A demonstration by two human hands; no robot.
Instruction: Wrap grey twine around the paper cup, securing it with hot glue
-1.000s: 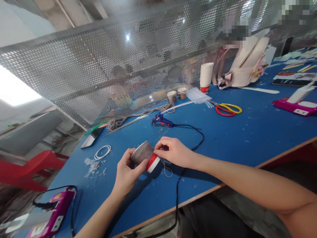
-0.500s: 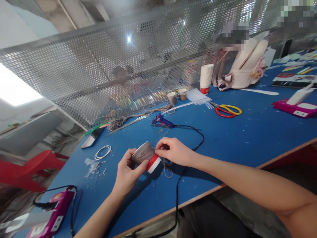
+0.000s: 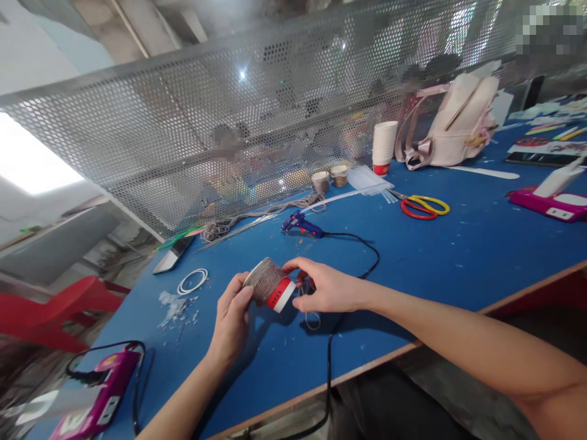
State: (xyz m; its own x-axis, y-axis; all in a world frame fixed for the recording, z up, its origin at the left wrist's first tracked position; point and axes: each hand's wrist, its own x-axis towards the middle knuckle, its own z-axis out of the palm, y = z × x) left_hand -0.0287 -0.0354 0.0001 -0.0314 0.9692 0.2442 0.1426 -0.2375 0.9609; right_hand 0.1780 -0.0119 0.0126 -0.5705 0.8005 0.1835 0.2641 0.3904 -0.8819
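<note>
My left hand [image 3: 233, 318] is closed around a paper cup [image 3: 280, 294], thumb on its side. The cup lies tilted, mouth toward the upper left, its red band and white base toward the right. Grey-brown cord [image 3: 265, 281] is wound round its upper part. By the base is my right hand [image 3: 323, 286], its thumb and fingers apart; the fingertips reach the cup's far side. A loose loop of the cord [image 3: 312, 321] hangs below and behind the right fingers, partly hidden by them.
Behind the hands lies a blue glue gun [image 3: 302, 225] with a black cable. Scissors [image 3: 424, 206], stacked paper cups [image 3: 384, 146] and a backpack [image 3: 458, 128] are farther right. To the left are a white ring coil [image 3: 192, 281], a phone [image 3: 174, 253] and a power strip [image 3: 107, 397]. Perforated metal panel [image 3: 183, 140] backs the table.
My right fingers have spread from a pinch at the cup's side and moved around its base. The cup has turned slightly, and my left thumb has shifted back toward the rim.
</note>
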